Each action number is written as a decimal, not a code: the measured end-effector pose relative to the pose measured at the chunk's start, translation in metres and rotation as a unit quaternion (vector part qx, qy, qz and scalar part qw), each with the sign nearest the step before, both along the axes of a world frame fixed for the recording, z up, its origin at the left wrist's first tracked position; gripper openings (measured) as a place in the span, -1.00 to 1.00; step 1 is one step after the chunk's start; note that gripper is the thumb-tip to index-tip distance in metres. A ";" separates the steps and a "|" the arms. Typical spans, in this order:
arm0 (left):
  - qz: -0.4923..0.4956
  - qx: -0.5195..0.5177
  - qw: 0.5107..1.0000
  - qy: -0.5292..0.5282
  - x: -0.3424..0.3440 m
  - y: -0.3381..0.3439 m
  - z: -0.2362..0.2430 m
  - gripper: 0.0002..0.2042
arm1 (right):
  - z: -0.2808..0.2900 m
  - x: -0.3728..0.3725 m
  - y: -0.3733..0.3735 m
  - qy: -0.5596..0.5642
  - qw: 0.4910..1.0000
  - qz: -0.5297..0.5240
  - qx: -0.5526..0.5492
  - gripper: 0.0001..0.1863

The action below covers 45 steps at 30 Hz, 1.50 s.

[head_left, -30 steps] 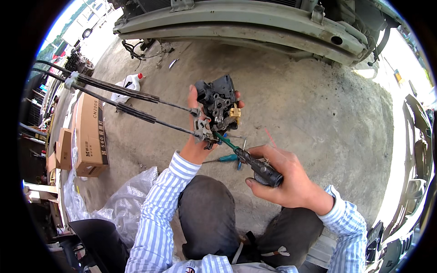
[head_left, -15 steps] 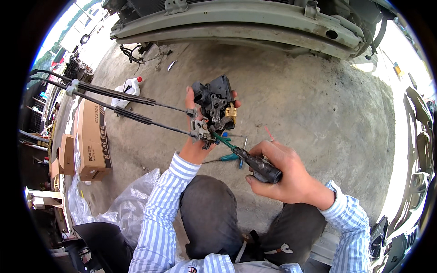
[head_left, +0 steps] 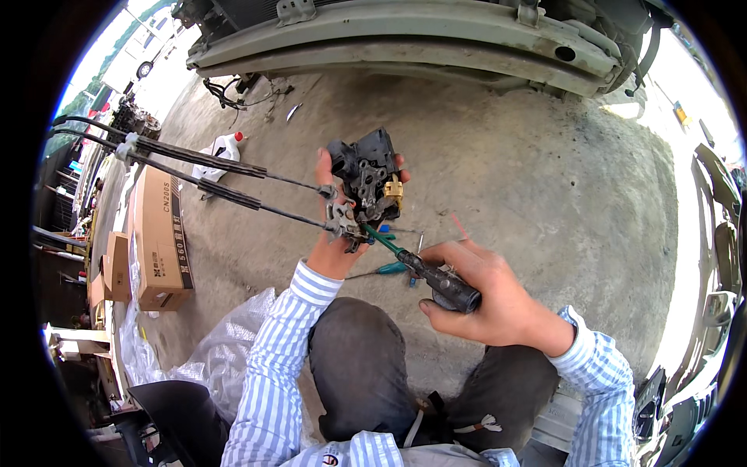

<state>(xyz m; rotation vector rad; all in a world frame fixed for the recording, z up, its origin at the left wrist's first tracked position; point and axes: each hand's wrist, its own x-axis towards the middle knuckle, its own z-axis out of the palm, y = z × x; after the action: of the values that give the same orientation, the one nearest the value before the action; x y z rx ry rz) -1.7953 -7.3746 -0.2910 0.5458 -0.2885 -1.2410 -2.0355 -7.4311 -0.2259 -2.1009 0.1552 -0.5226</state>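
My left hand [head_left: 331, 253] holds up a car door latch [head_left: 375, 167] from underneath, its thumb and fingertips showing at the sides. The latch is black plastic with bare metal plates and a yellow clip [head_left: 394, 191]. Two black cables [head_left: 233, 167] run from it to the far left, joined by a grey clamp. Closed round the black handle of a screwdriver [head_left: 446, 288], my right hand [head_left: 502, 300] holds it slanting up to the left. Its green shaft meets the latch's lower metal part; the very tip is hidden there.
Several hand tools, one a teal-handled screwdriver [head_left: 391, 268], lie on the concrete floor [head_left: 560, 202] below the latch. A vehicle's bumper beam [head_left: 405, 43] spans the far side. At left are a cardboard box [head_left: 159, 241], a white jug [head_left: 218, 154] and bubble wrap [head_left: 233, 335].
Hardly anything differs. Both hands, the latch and the screwdriver keep almost the same place, while the view and the cables shift very slightly.
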 end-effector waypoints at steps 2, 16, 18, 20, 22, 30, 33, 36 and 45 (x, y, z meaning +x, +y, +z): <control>-0.005 -0.001 1.000 0.000 0.002 0.000 -0.002 -0.17 | 0.006 -0.002 -0.002 0.042 0.999 0.007 0.013 -0.52; 0.006 0.006 1.000 -0.018 0.002 -0.001 -0.001 -0.16 | 0.002 0.001 -0.002 0.012 1.000 -0.002 0.021 -0.53; 0.006 0.010 1.000 -0.022 -0.001 -0.002 -0.001 -0.15 | 0.002 0.001 -0.001 0.007 1.000 -0.005 0.021 -0.53; -0.002 0.008 1.000 -0.014 -0.001 -0.003 -0.001 -0.15 | 0.004 0.000 0.000 0.020 0.999 -0.003 0.030 -0.54; -0.010 0.003 1.000 -0.017 0.000 -0.001 -0.002 -0.15 | 0.002 0.001 0.000 0.024 0.999 0.005 0.034 -0.53; -0.015 -0.005 0.999 -0.029 0.003 -0.001 -0.004 -0.17 | 0.002 0.002 0.002 0.016 1.000 -0.001 0.014 -0.53; -0.007 -0.002 0.999 -0.032 0.000 -0.002 -0.004 -0.17 | 0.002 0.002 0.001 0.017 1.000 -0.001 0.003 -0.52; -0.017 -0.004 1.000 -0.020 0.004 -0.002 -0.008 -0.17 | -0.002 0.004 0.001 0.004 1.000 -0.007 -0.010 -0.52; -0.135 -0.094 0.979 0.120 0.013 -0.001 -0.015 -0.05 | -0.002 0.000 0.001 0.006 0.999 -0.012 0.042 -0.48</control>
<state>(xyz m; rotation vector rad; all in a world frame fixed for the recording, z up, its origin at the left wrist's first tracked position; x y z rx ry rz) -1.7826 -7.3751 -0.3056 0.1934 -0.2777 -1.5095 -2.0355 -7.4302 -0.2283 -2.0226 0.2072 -0.5087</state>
